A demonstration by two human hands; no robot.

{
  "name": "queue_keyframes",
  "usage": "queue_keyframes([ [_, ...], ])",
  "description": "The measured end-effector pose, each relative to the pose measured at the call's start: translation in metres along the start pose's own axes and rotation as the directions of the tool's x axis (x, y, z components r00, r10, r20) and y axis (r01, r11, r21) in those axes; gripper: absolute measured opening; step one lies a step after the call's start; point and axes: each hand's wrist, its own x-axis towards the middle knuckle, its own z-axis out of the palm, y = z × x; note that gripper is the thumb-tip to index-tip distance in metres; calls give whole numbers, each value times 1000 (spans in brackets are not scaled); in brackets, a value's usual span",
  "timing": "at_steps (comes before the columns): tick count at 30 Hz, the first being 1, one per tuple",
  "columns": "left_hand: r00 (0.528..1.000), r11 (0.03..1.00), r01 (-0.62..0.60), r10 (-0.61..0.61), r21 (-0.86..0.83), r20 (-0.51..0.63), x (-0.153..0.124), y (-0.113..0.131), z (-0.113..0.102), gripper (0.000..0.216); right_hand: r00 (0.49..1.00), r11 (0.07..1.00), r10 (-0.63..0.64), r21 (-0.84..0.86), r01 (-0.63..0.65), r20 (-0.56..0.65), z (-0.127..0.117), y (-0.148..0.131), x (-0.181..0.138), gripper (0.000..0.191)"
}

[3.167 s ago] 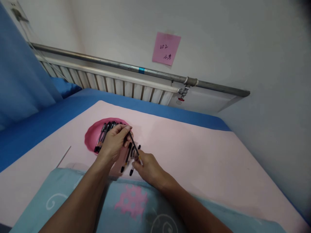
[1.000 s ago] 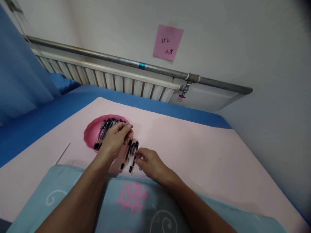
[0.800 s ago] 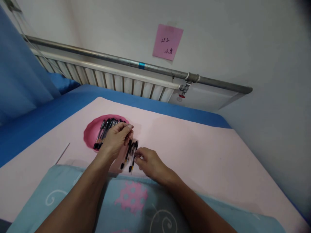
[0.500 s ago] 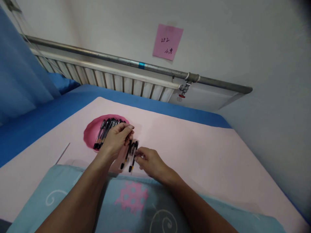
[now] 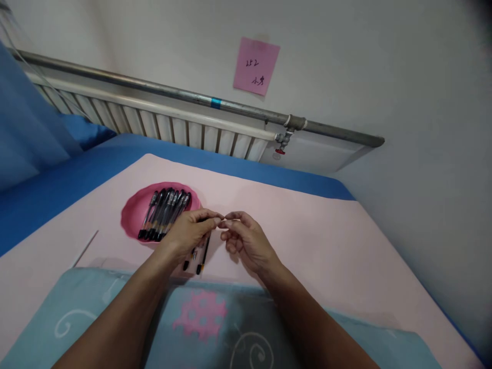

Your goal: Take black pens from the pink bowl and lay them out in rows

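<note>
My left hand (image 5: 194, 228) and my right hand (image 5: 248, 238) meet fingertip to fingertip above the pink table surface. Each thumb is pinched against its fingers; whatever is between them, if anything, is too small to make out. Below the left hand lie a few black-capped pens (image 5: 203, 256), partly hidden by its fingers. Just to the left sits a pink scalloped tray (image 5: 129, 215) with several clear pens (image 5: 164, 215) side by side in it, dark ends toward me. My left wrist passes by its near right rim.
A thin white stick (image 5: 85, 248) lies left of the tray. Light blue patterned cloth (image 5: 203, 315) covers the near edge. Behind the table's blue border (image 5: 230, 160) are a white radiator (image 5: 165, 125), a metal pipe (image 5: 154, 84) and a pink note (image 5: 256, 66) on the wall.
My right hand has risen from beside the loose pens to join the left hand's fingertips. My left hand has shifted slightly down, uncovering more pens in the tray. The view has turned slightly right.
</note>
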Motion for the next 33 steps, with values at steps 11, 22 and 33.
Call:
queue_keyframes([
  [11,998,1000,-19,19,-5,67,-2,-4,5,24,989,969,-147,-200,145,3,0,8,-1,21],
  [22,998,999,41,-41,-15,-55,0,1,-2,22,999,867,28,-498,-7,35,-12,15,1,8],
  [33,985,983,-18,-13,-183,-169,6,0,-8,23,945,499,61,-829,251,323,-7,34,-10,7],
])
